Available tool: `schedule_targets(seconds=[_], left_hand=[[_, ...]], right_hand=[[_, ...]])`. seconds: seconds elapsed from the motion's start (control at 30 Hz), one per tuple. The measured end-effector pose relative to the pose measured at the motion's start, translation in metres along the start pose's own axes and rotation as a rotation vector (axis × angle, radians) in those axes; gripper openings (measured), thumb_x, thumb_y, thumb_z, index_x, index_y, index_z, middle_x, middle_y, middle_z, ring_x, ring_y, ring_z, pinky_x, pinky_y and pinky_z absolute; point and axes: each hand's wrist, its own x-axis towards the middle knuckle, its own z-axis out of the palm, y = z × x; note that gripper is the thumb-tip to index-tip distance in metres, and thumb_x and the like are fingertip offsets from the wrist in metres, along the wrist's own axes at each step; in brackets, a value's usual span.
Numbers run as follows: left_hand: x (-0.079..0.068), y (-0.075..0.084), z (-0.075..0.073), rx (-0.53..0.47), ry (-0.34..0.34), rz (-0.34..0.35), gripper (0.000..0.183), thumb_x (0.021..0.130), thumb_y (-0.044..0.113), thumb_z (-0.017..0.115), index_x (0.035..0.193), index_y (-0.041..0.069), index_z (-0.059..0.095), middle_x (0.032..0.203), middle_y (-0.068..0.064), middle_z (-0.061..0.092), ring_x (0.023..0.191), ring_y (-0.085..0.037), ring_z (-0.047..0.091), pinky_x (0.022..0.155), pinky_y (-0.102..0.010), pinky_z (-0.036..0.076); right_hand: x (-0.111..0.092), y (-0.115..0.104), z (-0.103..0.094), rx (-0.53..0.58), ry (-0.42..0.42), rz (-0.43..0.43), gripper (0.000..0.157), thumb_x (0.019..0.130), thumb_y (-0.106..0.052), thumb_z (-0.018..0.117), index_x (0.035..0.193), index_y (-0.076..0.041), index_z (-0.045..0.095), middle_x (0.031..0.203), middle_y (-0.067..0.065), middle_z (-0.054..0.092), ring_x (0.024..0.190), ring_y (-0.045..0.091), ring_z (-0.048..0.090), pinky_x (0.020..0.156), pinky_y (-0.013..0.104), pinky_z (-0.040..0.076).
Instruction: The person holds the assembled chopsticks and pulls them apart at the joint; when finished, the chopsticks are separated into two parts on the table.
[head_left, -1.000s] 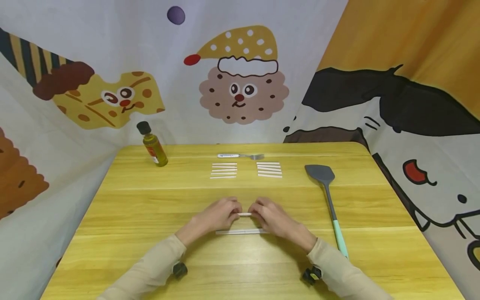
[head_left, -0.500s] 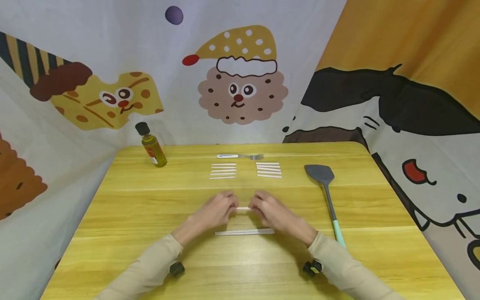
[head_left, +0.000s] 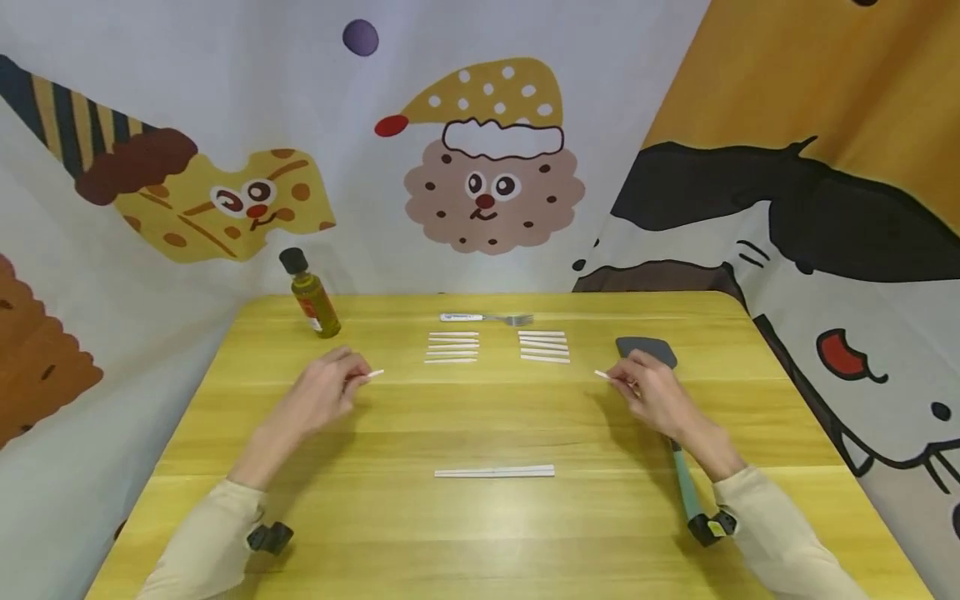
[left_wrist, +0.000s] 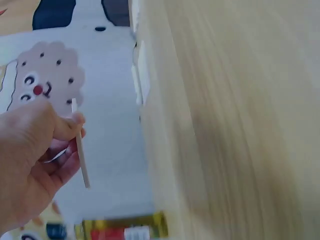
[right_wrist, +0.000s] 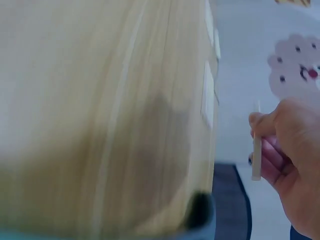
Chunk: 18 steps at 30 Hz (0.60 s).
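Observation:
My left hand [head_left: 322, 387] pinches a short, thin white stick [left_wrist: 82, 160] between thumb and fingers, raised above the table in front of the bottle. On the other side, my right hand [head_left: 656, 392] pinches a similar short white stick [right_wrist: 257, 167]. It is over the spatula [head_left: 647, 347] and hides part of its shaft. Between the hands, toward the back, lie a left row of short white sticks [head_left: 452, 353] and a right row of short white sticks [head_left: 545, 359]. Longer white sticks [head_left: 517, 472] lie side by side nearer the front.
A bottle of yellow-green liquid [head_left: 317, 306] with a black cap stands at the back left. Behind the stick rows lies a fork [head_left: 461, 317] with a white handle. A cartoon-printed cloth [head_left: 375, 208] hangs behind the wooden table [head_left: 480, 550].
Both hands were together at the middle, with one white stick spanning between them. They have moved apart and farther back, and each now holds a separate short stick.

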Motion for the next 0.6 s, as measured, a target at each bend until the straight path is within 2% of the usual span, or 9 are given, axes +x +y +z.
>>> schedule_targets(seconds=[0.13,0.27,0.47,0.6], left_hand=[[0.022,0.007,0.018,-0.035,-0.097,-0.012,0.006,0.087,-0.002,0.075,0.092,0.0,0.073,0.086,-0.007,0.064,0.074,-0.015,0.061,0.064,-0.029,0.057],[0.04,0.012,0.038,-0.071,-0.191,-0.063,0.011,0.089,-0.002,0.072,0.1,0.001,0.074,0.092,-0.006,0.066,0.081,-0.017,0.064,0.072,-0.03,0.059],[0.064,0.016,0.064,-0.139,-0.28,-0.081,0.017,0.092,-0.005,0.066,0.107,-0.001,0.074,0.099,-0.009,0.068,0.09,-0.02,0.066,0.081,-0.032,0.06],[0.075,0.017,0.076,-0.167,-0.301,-0.093,0.016,0.094,-0.003,0.064,0.107,-0.001,0.074,0.1,-0.01,0.07,0.091,-0.021,0.067,0.082,-0.033,0.06]], right_hand=[[0.016,-0.009,0.008,0.044,-0.079,0.032,0.012,0.082,0.005,0.078,0.09,-0.003,0.075,0.084,0.005,0.065,0.073,0.016,0.064,0.06,0.031,0.057],[0.032,-0.014,0.018,0.067,-0.159,0.04,0.013,0.085,0.007,0.072,0.095,-0.001,0.075,0.09,0.008,0.068,0.077,0.019,0.066,0.064,0.033,0.058],[0.049,-0.014,0.034,0.072,-0.235,0.056,0.019,0.084,0.01,0.069,0.098,-0.002,0.075,0.089,0.007,0.068,0.076,0.018,0.064,0.066,0.033,0.057],[0.06,-0.013,0.045,0.073,-0.25,0.047,0.016,0.086,0.006,0.072,0.099,-0.004,0.076,0.089,0.007,0.071,0.077,0.018,0.066,0.068,0.034,0.058]])
